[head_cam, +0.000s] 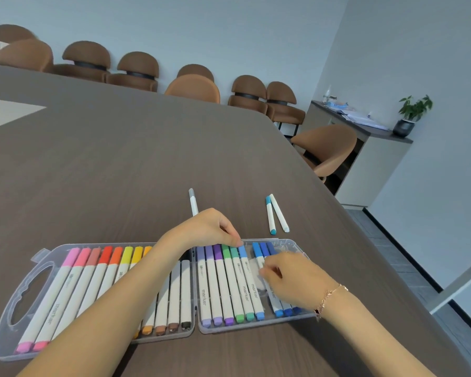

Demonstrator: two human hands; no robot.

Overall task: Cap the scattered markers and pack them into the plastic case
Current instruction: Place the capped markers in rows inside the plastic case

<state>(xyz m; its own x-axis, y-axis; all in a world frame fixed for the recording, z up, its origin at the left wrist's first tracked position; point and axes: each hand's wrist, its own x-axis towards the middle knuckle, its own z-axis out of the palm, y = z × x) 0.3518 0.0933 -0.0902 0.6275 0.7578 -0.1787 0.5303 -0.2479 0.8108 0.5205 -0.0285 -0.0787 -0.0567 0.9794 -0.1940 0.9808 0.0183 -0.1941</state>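
The clear plastic case (41,257) lies open on the table, both halves filled with rows of capped markers. My left hand (204,229) reaches across to the right half and pinches the top cap of a light-blue marker (252,281) lying in its row. My right hand (294,281) lies over the barrels of the dark-blue markers (263,248), fingers curled at the nearest one; any grip is hidden. Between the light-blue and dark-blue markers is an empty gap. Beyond the case lie three loose markers: a grey-capped marker (193,201), a blue-capped marker (270,216) and a white marker (280,213).
The dark wooden table (120,159) stretches far ahead and left; its right edge runs diagonally close to the case. Brown chairs (324,148) line the far side and the right corner. A sideboard with a potted plant (411,112) stands by the right wall.
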